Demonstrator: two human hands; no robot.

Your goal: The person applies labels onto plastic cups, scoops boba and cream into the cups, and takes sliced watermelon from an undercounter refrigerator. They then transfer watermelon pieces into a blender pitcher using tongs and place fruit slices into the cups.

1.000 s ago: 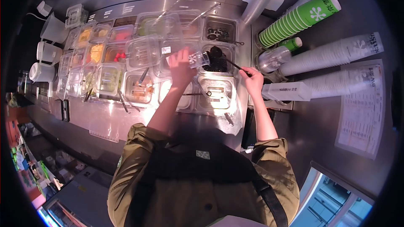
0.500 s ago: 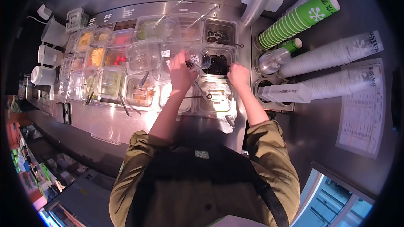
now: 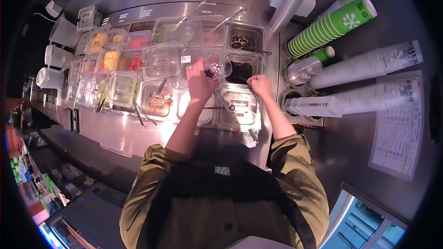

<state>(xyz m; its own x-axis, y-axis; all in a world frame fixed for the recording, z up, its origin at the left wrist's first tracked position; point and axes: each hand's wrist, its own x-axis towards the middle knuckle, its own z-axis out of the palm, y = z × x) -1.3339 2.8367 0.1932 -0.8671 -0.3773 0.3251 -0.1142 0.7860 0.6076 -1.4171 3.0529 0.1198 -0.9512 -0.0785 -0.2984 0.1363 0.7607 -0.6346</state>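
My left hand (image 3: 198, 80) is closed round a clear plastic cup (image 3: 218, 67) with a white flower logo. The cup is tilted, its mouth toward a bin of black topping (image 3: 240, 71). Over the near right edge of that bin is my right hand (image 3: 260, 84), its fingers pinched on the handle of a dark spoon, whose other end reaches into the bin. Behind this bin is another one with dark pieces (image 3: 243, 41) and a spoon in it. A lidded bin (image 3: 239, 113) lies just in front.
Lidded bins of fruit (image 3: 110, 60) spread to the left. Stacks of green cups (image 3: 330, 25) and clear cups (image 3: 369, 67) lean at the right, beside a printed sheet (image 3: 397, 133). White tubs (image 3: 50, 78) stand at the far left.
My right hand has moved left and down toward the black topping, and the spoon with it. The cup has turned in my left hand, and its mouth now shows.
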